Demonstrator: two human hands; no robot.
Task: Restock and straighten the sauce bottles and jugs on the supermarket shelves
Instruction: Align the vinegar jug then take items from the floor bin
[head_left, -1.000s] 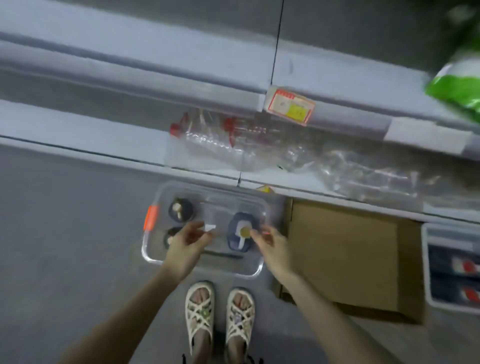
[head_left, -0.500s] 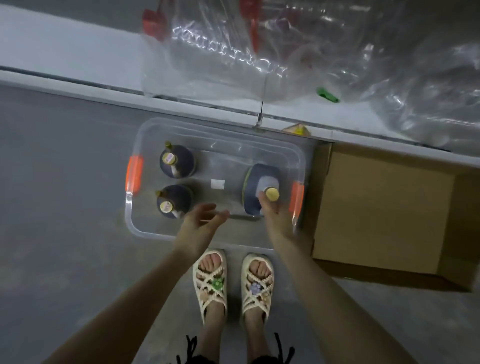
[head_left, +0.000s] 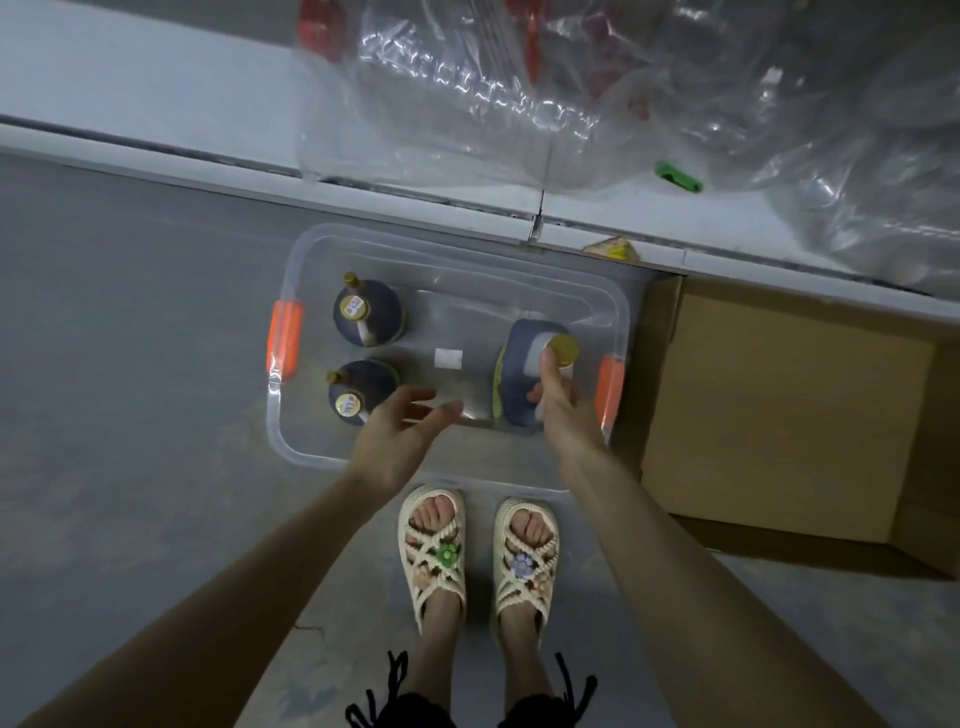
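- 2 cream rope-weave sandals (head_left: 434, 551) stand on matt grey concrete, just beside the crate's near wall.
- The left hand (head_left: 395, 441) hovers over the crate's near edge, fingers spread and slack, holding nothing.
- The right hand (head_left: 558, 415) curls about the handle of the squarish dark-blue jug (head_left: 517, 364) with a gold cap. The grip looks closed, though the fingers are partly hidden.
- That jug stands at the right end of the clear, round-cornered plastic crate (head_left: 447, 248). 2 round dark bottles (head_left: 369, 317) with gold caps stand at its left end.
- With 3 containers not yet shelved, I judge the restocking well short of done.
- An open brown cardboard box (head_left: 779, 405) sits just right of the crate.
- Farthest, the smooth white shelf (head_left: 156, 119) carries glossy, crinkled shrink-wrapped packs (head_left: 467, 93) of clear, red-capped jugs.
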